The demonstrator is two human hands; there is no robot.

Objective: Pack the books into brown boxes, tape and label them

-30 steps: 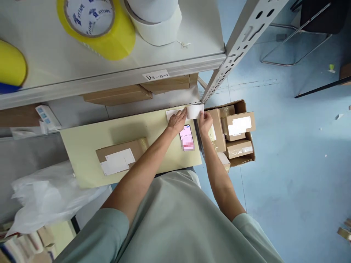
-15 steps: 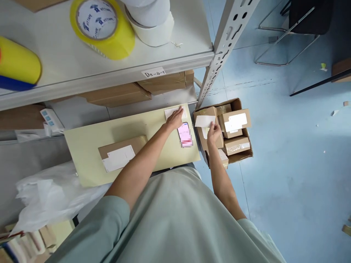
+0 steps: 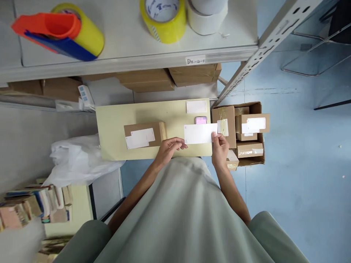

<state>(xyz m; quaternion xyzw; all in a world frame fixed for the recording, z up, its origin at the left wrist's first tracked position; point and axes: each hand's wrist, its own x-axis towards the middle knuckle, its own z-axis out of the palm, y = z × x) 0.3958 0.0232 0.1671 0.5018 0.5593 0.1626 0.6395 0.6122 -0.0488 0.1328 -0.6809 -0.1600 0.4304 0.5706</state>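
Note:
My right hand (image 3: 220, 150) pinches a white paper slip (image 3: 199, 133) by its right end, thumb on top, above the right part of the pale yellow board (image 3: 112, 120). My left hand (image 3: 169, 149) is at the slip's lower left corner, fingers stretched out and loosely curved, holding nothing. Partly covered by the slip, a phone with a pink screen (image 3: 201, 119) lies on the board. Another white slip (image 3: 196, 106) lies flat behind it. Left of my hands sits a brown cardboard box (image 3: 144, 133) with overlapping white labels on top.
An open carton (image 3: 263, 148) of labelled boxes stands on the right beside the shelf post (image 3: 253, 62). Tape rolls (image 3: 164, 27) and an orange-and-blue tape dispenser (image 3: 55, 33) rest on the upper shelf. White plastic wrap (image 3: 74, 157) and stacked books (image 3: 35, 204) are at left.
My left hand has left the flat slip at the back and come down toward the left end of the held slip. My right hand has brought that slip from over the carton to above the board.

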